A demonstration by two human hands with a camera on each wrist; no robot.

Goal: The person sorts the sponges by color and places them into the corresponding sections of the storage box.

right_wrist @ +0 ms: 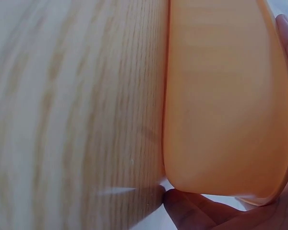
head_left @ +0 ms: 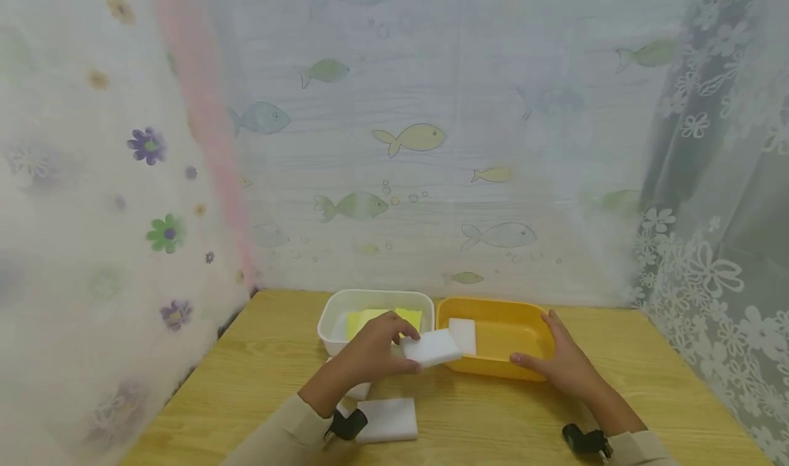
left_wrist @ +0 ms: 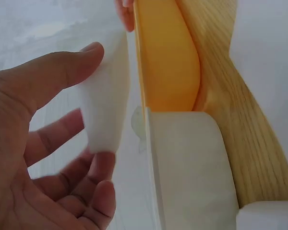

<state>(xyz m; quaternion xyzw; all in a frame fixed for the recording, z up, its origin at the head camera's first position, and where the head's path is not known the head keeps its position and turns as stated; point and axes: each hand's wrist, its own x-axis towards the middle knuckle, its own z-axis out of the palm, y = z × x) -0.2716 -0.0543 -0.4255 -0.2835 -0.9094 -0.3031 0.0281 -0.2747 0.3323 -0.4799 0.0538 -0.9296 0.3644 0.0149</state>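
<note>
In the head view my left hand (head_left: 377, 348) pinches a white sponge block (head_left: 436, 347) between thumb and fingers, at the left front rim of an orange plastic tub (head_left: 493, 368). Seen from the left wrist, the block (left_wrist: 105, 96) is held up beside the tub walls. Another white block (head_left: 465, 336) leans inside the tub at its left end. My right hand (head_left: 570, 363) grips the tub's right end, its thumb over the front rim. The right wrist view has fingers (right_wrist: 192, 211) against the tub's end wall (right_wrist: 225, 110).
A white tub (head_left: 327, 344) with yellow pieces (head_left: 362, 323) in it stands left of the orange one. More white blocks lie on the wooden table (head_left: 493, 425), one in front (head_left: 391, 419) and one partly hidden under the left wrist (head_left: 359, 390). Printed curtains hang behind and beside the table.
</note>
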